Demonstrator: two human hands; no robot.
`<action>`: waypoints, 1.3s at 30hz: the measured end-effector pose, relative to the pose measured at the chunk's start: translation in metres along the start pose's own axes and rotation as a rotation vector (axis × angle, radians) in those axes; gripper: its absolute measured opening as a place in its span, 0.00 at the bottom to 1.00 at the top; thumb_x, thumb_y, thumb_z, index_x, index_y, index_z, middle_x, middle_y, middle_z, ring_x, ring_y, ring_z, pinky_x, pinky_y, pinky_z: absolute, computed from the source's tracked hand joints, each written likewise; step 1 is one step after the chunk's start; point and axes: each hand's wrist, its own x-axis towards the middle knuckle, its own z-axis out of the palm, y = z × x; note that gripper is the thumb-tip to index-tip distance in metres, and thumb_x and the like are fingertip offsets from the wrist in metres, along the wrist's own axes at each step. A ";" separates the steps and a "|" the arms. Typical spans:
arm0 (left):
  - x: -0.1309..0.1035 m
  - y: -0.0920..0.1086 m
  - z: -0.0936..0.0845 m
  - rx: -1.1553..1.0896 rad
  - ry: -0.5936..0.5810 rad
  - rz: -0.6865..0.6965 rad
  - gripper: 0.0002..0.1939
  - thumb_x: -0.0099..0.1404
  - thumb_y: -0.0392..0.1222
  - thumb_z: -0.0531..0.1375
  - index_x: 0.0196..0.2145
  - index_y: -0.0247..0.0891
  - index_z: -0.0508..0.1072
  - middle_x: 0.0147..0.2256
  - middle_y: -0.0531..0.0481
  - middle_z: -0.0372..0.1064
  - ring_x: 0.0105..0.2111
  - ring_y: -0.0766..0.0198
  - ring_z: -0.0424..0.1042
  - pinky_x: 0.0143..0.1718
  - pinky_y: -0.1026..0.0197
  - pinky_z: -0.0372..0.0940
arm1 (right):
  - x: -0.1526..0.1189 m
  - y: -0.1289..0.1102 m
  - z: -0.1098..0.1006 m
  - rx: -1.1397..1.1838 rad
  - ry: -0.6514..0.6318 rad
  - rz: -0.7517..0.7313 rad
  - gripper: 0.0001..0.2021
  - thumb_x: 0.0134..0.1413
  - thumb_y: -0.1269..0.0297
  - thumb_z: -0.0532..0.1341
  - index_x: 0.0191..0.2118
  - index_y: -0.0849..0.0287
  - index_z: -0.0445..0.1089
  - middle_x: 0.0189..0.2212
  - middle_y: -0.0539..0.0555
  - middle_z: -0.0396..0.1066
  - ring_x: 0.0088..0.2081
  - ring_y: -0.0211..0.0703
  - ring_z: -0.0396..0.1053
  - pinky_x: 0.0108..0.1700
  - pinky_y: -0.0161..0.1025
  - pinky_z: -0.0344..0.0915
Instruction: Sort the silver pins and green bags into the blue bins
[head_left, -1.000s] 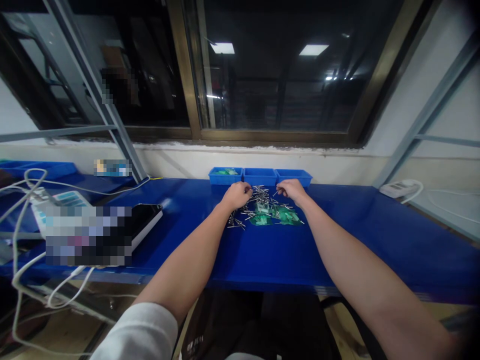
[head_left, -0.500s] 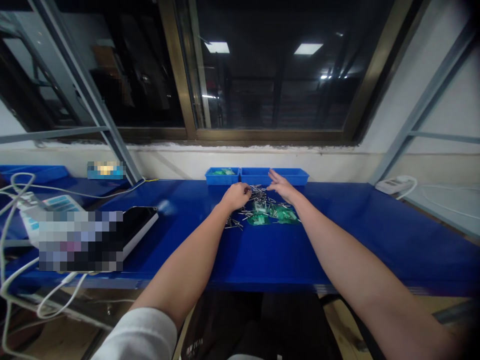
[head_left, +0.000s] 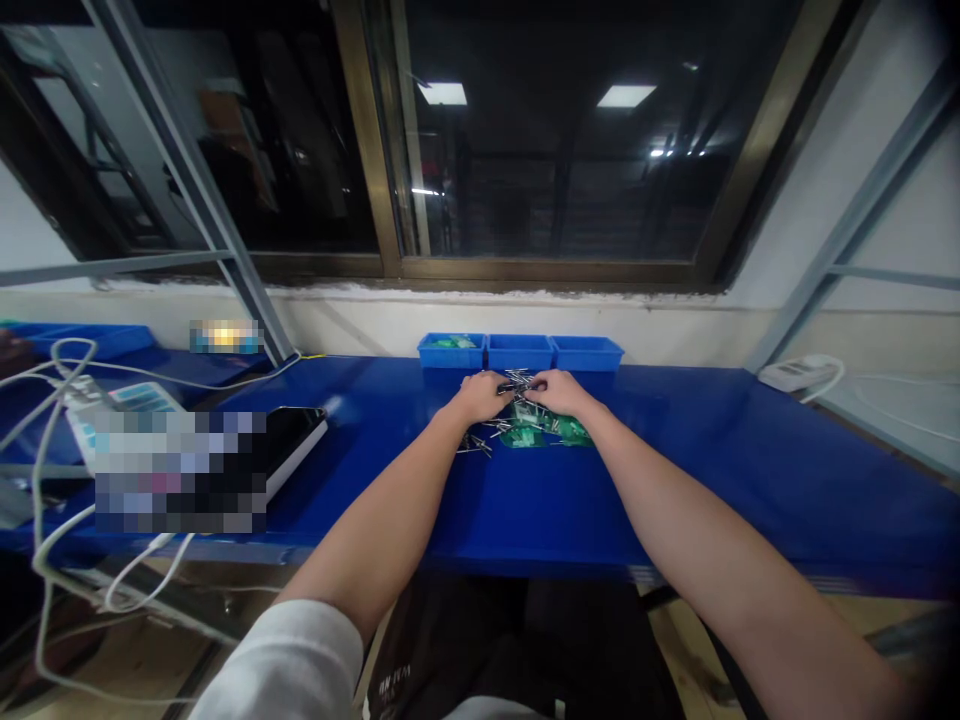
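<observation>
A pile of thin metal pins [head_left: 517, 376] lies on the blue table, between and around my hands. My left hand [head_left: 482, 397] is closed at the pile's left side, fingers curled round some pins. Facing it from the right, my right hand [head_left: 560, 391] has its fingers bent down into the pins, closed on a few of them. How many pins each hand holds is too small to tell. Just below the hands lie a green bag [head_left: 523, 434] and another green bag [head_left: 573, 432] with pale contents, the second partly covered by my right wrist.
Along the wall stand a blue bin [head_left: 451, 362] with green bags inside, a middle blue bin [head_left: 520, 360] and a right blue bin [head_left: 589, 363]. A dark-topped device [head_left: 289, 440] and white cables [head_left: 45, 500] are at left. A power strip [head_left: 795, 372] lies at right.
My right hand has come down and left from above the pile, its spread fingers now bent into the pins. My left hand stays at the pile, slightly nearer the right one. The view has shifted slightly.
</observation>
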 end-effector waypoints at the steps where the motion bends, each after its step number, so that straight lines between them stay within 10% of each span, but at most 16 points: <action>1: 0.000 0.000 0.001 0.010 -0.018 0.013 0.19 0.61 0.51 0.51 0.45 0.43 0.71 0.48 0.49 0.68 0.48 0.57 0.65 0.48 0.57 0.59 | 0.000 -0.002 0.002 -0.008 0.008 -0.005 0.12 0.44 0.58 0.62 0.34 0.60 0.74 0.30 0.54 0.74 0.32 0.41 0.70 0.35 0.33 0.62; 14: 0.000 0.005 0.003 0.011 -0.035 -0.006 0.16 0.60 0.50 0.52 0.40 0.43 0.73 0.45 0.48 0.70 0.45 0.56 0.67 0.45 0.56 0.59 | 0.001 -0.001 0.007 0.042 0.079 -0.090 0.05 0.45 0.65 0.62 0.29 0.59 0.74 0.25 0.51 0.73 0.28 0.37 0.68 0.31 0.32 0.60; 21: 0.001 0.005 -0.001 -0.057 0.151 -0.036 0.15 0.61 0.49 0.52 0.40 0.41 0.73 0.42 0.47 0.71 0.44 0.58 0.67 0.46 0.58 0.58 | 0.003 -0.003 0.004 0.072 0.165 -0.097 0.05 0.46 0.66 0.61 0.30 0.59 0.73 0.26 0.52 0.73 0.28 0.38 0.67 0.32 0.34 0.61; 39: 0.006 0.008 0.000 -0.186 0.222 0.126 0.10 0.61 0.39 0.53 0.33 0.36 0.73 0.33 0.46 0.72 0.34 0.62 0.69 0.37 0.62 0.62 | 0.002 -0.012 0.000 0.719 0.058 -0.092 0.11 0.38 0.62 0.63 0.31 0.62 0.69 0.22 0.50 0.69 0.22 0.35 0.63 0.27 0.34 0.60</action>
